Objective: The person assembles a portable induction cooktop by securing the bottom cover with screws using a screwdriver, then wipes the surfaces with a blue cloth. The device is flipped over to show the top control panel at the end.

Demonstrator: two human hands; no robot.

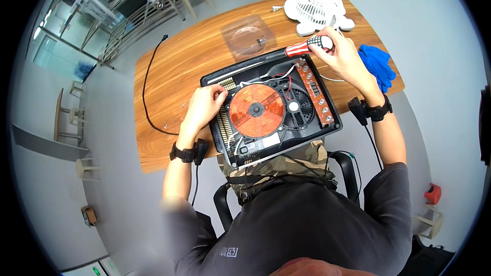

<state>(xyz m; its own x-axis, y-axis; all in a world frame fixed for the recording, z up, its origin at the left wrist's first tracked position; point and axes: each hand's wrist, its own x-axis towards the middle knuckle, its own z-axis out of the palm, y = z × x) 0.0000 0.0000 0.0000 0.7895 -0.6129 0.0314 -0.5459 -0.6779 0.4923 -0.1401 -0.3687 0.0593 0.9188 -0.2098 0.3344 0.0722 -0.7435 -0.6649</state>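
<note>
An opened induction cooker (335, 117) lies at the table's near edge, tilted in my view. Inside it are a round copper coil (255, 122), a black cooling fan (304, 115) and a reddish circuit board strip (316, 92). My right hand (340, 59) is closed round a screwdriver (299, 48) with a red-and-white striped, black-and-white handle, held over the casing's far right corner. I cannot make out its tip. My left hand (204, 105) rests at the casing's left side beside the coil, thumb and fingers pinched together. Whatever they hold, if anything, is hidden.
A clear plastic tray (230, 38) with small parts stands beyond the cooker. A white fan-like appliance (314, 7) sits far right, with blue gloves (377, 64) nearer. A black power cord (144, 84) runs along the left. Tiny screws (165, 127) lie near my left wrist.
</note>
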